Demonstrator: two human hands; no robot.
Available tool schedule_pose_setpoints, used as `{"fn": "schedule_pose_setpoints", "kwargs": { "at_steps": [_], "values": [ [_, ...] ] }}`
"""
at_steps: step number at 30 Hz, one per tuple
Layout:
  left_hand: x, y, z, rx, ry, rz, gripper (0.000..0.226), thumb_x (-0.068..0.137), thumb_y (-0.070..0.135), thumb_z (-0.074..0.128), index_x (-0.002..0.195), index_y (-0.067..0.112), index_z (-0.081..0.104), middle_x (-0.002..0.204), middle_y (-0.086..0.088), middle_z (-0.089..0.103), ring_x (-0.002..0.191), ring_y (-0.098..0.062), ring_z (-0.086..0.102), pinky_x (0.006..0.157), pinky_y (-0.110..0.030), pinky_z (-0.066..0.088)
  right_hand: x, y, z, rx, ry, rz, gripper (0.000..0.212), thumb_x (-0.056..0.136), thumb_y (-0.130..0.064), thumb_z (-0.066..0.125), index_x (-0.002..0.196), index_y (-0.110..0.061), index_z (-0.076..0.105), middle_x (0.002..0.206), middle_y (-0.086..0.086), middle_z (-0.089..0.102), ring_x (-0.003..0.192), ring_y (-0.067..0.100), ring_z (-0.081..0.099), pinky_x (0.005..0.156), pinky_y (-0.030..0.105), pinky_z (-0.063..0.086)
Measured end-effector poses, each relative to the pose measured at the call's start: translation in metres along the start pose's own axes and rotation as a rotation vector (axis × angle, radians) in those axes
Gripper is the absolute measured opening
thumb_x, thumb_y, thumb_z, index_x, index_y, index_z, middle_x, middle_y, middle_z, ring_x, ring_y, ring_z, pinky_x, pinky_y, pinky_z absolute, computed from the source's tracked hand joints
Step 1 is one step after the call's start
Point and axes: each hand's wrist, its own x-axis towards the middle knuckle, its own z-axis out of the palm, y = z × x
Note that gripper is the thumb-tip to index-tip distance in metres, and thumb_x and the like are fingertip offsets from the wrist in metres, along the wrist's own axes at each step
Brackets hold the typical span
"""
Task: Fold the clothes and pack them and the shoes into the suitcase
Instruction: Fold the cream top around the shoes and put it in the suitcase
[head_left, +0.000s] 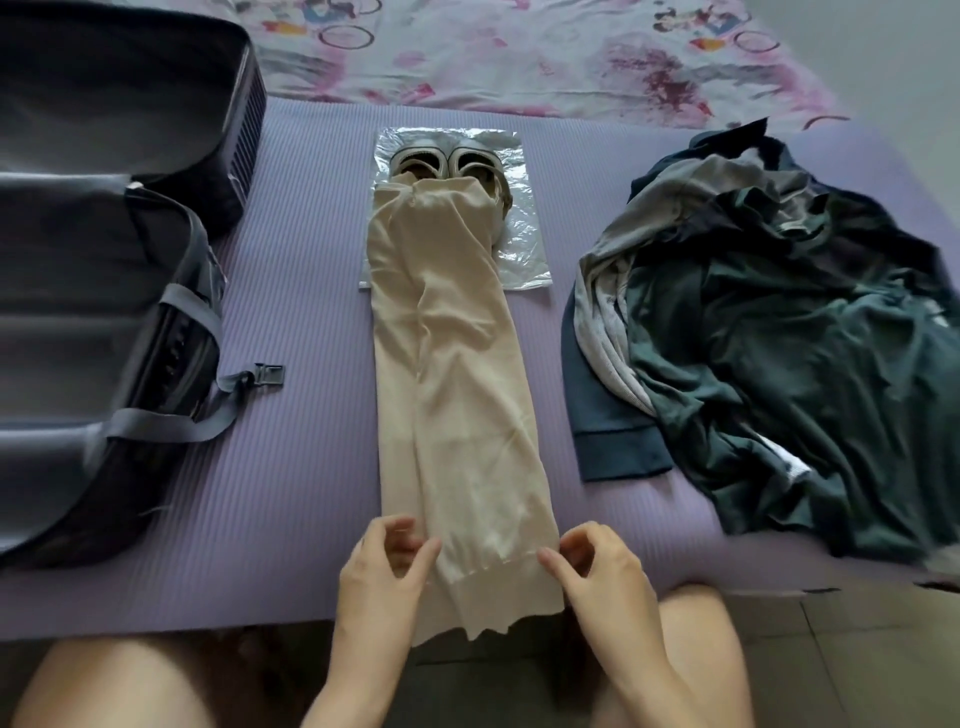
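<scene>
A beige garment (457, 395), folded into a long narrow strip, lies down the middle of the purple mat (291, 467). Its far end covers part of a pair of shoes (447, 161) in a clear plastic bag (524, 244). At the near hem, my left hand (384, 577) pinches the garment's left edge and my right hand (602, 577) pinches its right edge, fingers curled. An open dark grey suitcase (104, 322) lies at the left, nothing visible inside. A loose pile of dark green, grey and navy clothes (769, 332) sits at the right.
A grey suitcase strap with a buckle (267, 374) trails onto the mat beside the suitcase. A floral bedsheet (519, 52) lies beyond the mat. My bare knees (114, 680) are at the mat's near edge, with tiled floor (857, 649) at the lower right.
</scene>
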Motion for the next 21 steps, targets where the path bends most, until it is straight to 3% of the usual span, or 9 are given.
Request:
{"fn": "schedule_pose_setpoints", "kwargs": {
  "at_steps": [4,6,9,12,15,18,21],
  "values": [
    [-0.015,-0.005,0.01,0.094,0.022,0.008,0.027,0.083,0.033,0.068,0.103,0.027,0.051,0.087,0.012,0.06,0.08,0.001,0.057,0.067,-0.013,0.042,-0.009,0.002,0.009,0.0,0.017,-0.02,0.018,0.085,-0.04,0.066,0.081,-0.024,0.058,0.084,-0.011,0.055,0.075,0.003,0.053,0.056,0.012,0.033],
    [-0.019,-0.006,0.013,0.114,0.019,0.033,0.018,0.086,0.032,0.065,0.099,0.023,0.056,0.089,0.009,0.061,0.082,-0.004,0.058,0.069,-0.016,0.043,-0.014,0.002,0.01,0.067,0.021,0.0,0.018,0.084,-0.039,0.067,0.08,-0.023,0.061,0.08,-0.011,0.06,0.075,0.003,0.056,0.058,0.016,0.04],
    [-0.022,-0.011,0.007,-0.059,-0.003,-0.003,0.011,0.09,0.023,0.06,0.1,0.019,0.057,0.092,0.006,0.061,0.087,-0.009,0.06,0.067,-0.015,0.044,-0.022,0.006,0.009,0.175,0.002,0.042,0.015,0.083,-0.035,0.069,0.08,-0.022,0.063,0.076,-0.009,0.064,0.075,0.005,0.06,0.067,0.026,0.051],
    [-0.026,-0.021,0.0,-0.141,-0.033,-0.01,0.013,0.092,0.018,0.056,0.105,0.02,0.055,0.097,0.004,0.061,0.084,-0.008,0.062,0.061,-0.015,0.048,-0.024,0.012,0.014,0.209,-0.038,0.065,0.015,0.081,-0.031,0.072,0.082,-0.022,0.061,0.078,-0.007,0.065,0.075,0.009,0.062,0.071,0.031,0.054],
    [-0.031,-0.029,0.001,-0.121,-0.01,0.041,0.015,0.092,0.016,0.056,0.106,0.021,0.056,0.102,0.002,0.06,0.085,-0.009,0.064,0.067,-0.02,0.054,-0.026,0.016,0.019,0.221,-0.014,0.083,0.026,0.077,-0.041,0.075,0.085,-0.022,0.058,0.079,-0.008,0.064,0.076,0.01,0.062,0.07,0.031,0.053],
    [-0.035,-0.031,-0.004,-0.011,0.112,0.114,0.015,0.091,0.019,0.059,0.105,0.02,0.053,0.101,0.004,0.051,0.089,-0.006,0.054,0.066,-0.015,0.045,-0.031,0.014,0.016,0.211,0.038,0.051,0.032,0.079,-0.048,0.07,0.094,-0.022,0.057,0.085,-0.01,0.063,0.081,0.005,0.059,0.068,0.023,0.048],
    [-0.037,-0.04,-0.008,-0.036,0.101,0.02,0.024,0.089,0.019,0.061,0.111,0.018,0.05,0.106,0.001,0.05,0.095,-0.012,0.053,0.07,-0.014,0.038,-0.031,0.016,0.018,0.261,0.072,0.068,0.03,0.082,-0.042,0.069,0.1,-0.02,0.059,0.086,-0.009,0.062,0.082,0.006,0.058,0.07,0.024,0.05]
  ]
}}
